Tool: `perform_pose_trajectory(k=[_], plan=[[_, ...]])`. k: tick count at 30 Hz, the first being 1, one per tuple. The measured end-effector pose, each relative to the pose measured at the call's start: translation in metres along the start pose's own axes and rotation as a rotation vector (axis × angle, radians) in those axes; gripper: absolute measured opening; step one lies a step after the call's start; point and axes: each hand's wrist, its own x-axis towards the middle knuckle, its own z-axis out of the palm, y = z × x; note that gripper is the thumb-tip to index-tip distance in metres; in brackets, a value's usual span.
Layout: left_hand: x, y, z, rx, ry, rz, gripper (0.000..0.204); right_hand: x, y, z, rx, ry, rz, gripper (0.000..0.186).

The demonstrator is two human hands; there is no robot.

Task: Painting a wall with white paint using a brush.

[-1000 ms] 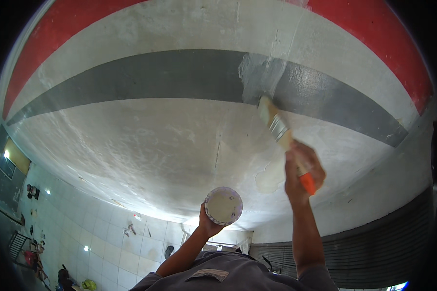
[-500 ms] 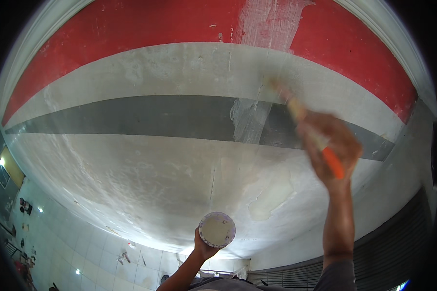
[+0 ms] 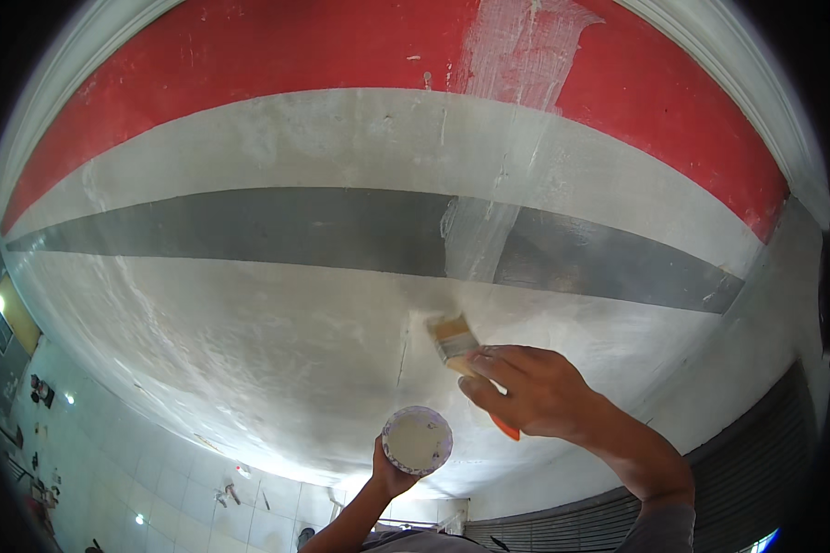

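Note:
My right hand [image 3: 535,389] grips a flat paintbrush [image 3: 454,341] with pale bristles and an orange handle end. Its bristles are close to the wall [image 3: 277,313], just below the dark grey stripe [image 3: 341,226]; whether they touch it I cannot tell. Low in the middle, my left hand [image 3: 392,470] is wrapped around a round tub [image 3: 417,441] of whitish liquid with a smeared rim. A whitish brushed strip [image 3: 516,55] runs down over the red band [image 3: 323,46], the pale band and the grey stripe. A thin dark crack shows left of the brush.
White tiled floor [image 3: 180,488] lies below at the left, with small tools [image 3: 231,493] on it and several objects along the far left. A dark slatted shutter [image 3: 747,470] stands at the lower right. Pale trim edges the wall's top.
My right hand has brought the brush down and to the left, from the upper pale band to below the grey stripe. My left hand and the tub have hardly moved.

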Motion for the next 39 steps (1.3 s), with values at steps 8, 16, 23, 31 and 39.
perform_pose_trajectory(k=[8,16,23,31,39], plan=[[-0.001,0.001,0.006,0.017,-0.028,-0.029,0.067,0.065,0.077,-0.095,0.045,0.337,0.293,0.021],[0.000,0.000,0.002,0.004,-0.038,-0.040,0.067,0.061,0.075,-0.069,-0.415,0.384,0.118,0.022],[-0.001,-0.003,0.005,0.027,-0.028,-0.026,0.069,0.026,0.007,-0.021,0.144,0.001,0.046,0.016],[-0.001,-0.002,0.002,0.044,-0.028,-0.054,0.069,0.075,0.087,-0.100,-0.097,0.419,0.184,0.020],[-0.002,-0.002,-0.001,0.037,-0.022,-0.055,0.070,0.048,0.034,-0.015,-0.363,0.246,-0.022,0.017]])
